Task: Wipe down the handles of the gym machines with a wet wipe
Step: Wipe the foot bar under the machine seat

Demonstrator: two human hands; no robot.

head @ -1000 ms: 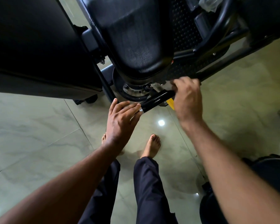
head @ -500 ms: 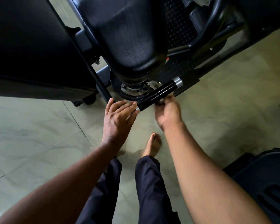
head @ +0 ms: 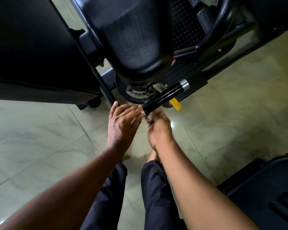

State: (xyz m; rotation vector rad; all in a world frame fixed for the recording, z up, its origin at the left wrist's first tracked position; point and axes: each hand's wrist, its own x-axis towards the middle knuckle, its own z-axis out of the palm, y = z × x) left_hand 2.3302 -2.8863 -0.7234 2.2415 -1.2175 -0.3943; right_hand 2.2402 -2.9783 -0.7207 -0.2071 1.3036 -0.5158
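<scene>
1 handle; L hand flat on end; R hand grips 1 wipe.

Handle black, silver end caps; lever yellow; floor pale green, marbled; trousers navy.

Floor: glossy pale-green tiles with a marble pattern and thin grout lines running diagonally; a bright light reflection lies right of centre. Standing on it: the black gym machine across the upper frame, its dark foot at centre left; a second dark machine base at lower right; one bare foot, just below centre
</scene>
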